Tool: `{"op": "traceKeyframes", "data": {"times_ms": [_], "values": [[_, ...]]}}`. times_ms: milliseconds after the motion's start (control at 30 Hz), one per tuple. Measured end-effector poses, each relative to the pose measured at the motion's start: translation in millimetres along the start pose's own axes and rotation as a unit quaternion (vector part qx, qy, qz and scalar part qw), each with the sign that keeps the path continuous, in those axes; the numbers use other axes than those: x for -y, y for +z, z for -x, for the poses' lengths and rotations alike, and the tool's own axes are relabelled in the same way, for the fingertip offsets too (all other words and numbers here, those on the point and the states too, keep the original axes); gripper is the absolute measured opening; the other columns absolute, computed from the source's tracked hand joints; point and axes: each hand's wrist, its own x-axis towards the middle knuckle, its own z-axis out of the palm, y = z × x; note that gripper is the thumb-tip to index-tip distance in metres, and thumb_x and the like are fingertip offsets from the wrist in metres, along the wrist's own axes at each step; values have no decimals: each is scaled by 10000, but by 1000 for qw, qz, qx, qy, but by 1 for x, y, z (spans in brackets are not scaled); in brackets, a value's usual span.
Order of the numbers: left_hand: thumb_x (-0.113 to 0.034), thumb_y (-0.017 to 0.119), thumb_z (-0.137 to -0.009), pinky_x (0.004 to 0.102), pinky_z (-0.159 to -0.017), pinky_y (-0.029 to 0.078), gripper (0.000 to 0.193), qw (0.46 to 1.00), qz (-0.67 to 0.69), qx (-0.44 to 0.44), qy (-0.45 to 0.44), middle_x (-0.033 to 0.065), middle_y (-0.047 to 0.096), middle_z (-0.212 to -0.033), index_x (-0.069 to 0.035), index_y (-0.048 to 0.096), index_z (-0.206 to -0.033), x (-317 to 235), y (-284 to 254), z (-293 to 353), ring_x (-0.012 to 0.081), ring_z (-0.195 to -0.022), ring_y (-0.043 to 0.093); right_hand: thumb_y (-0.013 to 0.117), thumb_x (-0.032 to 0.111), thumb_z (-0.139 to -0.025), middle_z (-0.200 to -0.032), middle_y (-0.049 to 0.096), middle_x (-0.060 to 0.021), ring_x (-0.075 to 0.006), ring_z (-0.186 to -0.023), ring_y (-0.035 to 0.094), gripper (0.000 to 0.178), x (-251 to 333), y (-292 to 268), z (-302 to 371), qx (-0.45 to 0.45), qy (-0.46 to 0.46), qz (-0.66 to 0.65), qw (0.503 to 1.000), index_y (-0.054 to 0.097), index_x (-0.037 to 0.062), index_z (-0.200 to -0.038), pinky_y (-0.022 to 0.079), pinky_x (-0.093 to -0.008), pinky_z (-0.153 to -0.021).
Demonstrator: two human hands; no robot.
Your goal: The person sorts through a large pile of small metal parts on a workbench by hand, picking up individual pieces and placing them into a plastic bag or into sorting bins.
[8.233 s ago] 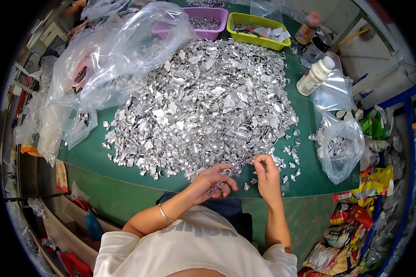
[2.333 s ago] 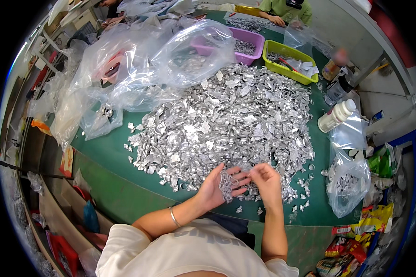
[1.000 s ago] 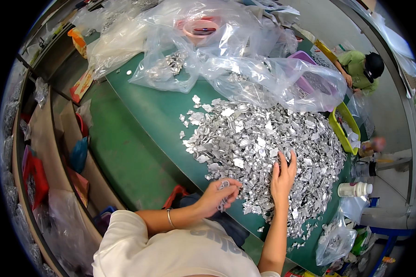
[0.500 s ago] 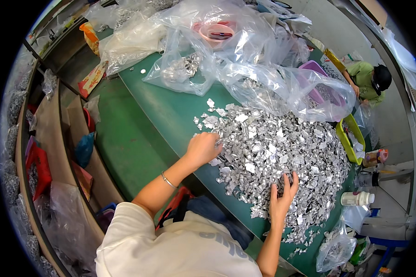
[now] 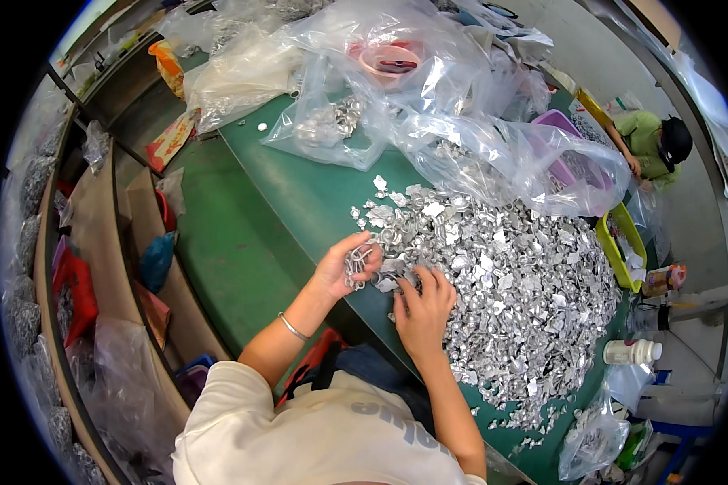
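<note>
A wide heap of small silver metal pieces [image 5: 518,291] covers much of the green table [image 5: 275,178]. My left hand [image 5: 340,268] is turned palm up at the heap's left edge, its fingers curled around several small silver metal pieces [image 5: 359,260], some ring-like. Beside it, my right hand [image 5: 425,314] reaches down over the near left part of the heap. Its fingers are bent and apart, with the tips at the loose pieces; nothing shows held in it.
Clear plastic bags [image 5: 461,153] lie behind the heap, near a pink bowl [image 5: 390,61]. A purple basket [image 5: 570,145], a yellow-green basket [image 5: 620,246] and a white bottle [image 5: 632,352] stand to the right. A co-worker in green [image 5: 643,145] is at the far right. Shelving [image 5: 113,242] runs along the left.
My left hand has turned palm up, showing silver pieces in it. My right hand has moved left across the heap, close to the left hand. The view has shifted slightly.
</note>
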Motion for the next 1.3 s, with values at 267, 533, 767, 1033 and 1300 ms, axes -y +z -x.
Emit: {"op": "traceKeyframes", "data": {"times_ms": [267,533,767,1033,1300], "values": [[-45,552,-823,252,-505,469,334,892,-428,-65,133,105,609,-868,-10,525,-1155,-9,11,-7,174,-671,587,658,101,-728,-1078,558,-81,-308,-1088,456,112,-3,-8,-3,-66,49,53,995,609,33,-801,283,-460,-920],[-204,665,-755,400,-698,504,194,415,-893,-85,149,111,621,-867,-81,633,-902,-2,38,-54,318,-801,618,642,47,-798,-787,609,-54,-187,-729,562,62,-29,-32,8,-113,213,-159,957,598,13,-826,420,-292,-694],[-125,649,-746,366,-618,471,147,606,-758,-123,209,67,590,-807,-68,617,-878,-11,43,-56,271,-684,585,583,76,-884,-820,631,-57,-112,-714,590,93,-31,-44,16,-135,377,-486,777,600,-15,-891,462,-227,-673],[-103,575,-817,191,-406,346,212,950,-287,-48,-112,27,578,-700,-37,573,-1018,32,65,3,69,-542,500,564,87,-892,-844,624,-68,-127,-693,568,85,-20,-42,22,-124,383,-635,659,589,6,-898,458,-248,-678],[-400,403,-920,232,-412,393,436,981,-20,-121,-153,72,608,-785,-11,578,-1010,76,82,11,154,-625,575,547,50,-891,-831,599,-53,-85,-723,556,74,-6,-46,31,-94,351,-457,812,580,-13,-870,436,-211,-661]]}}
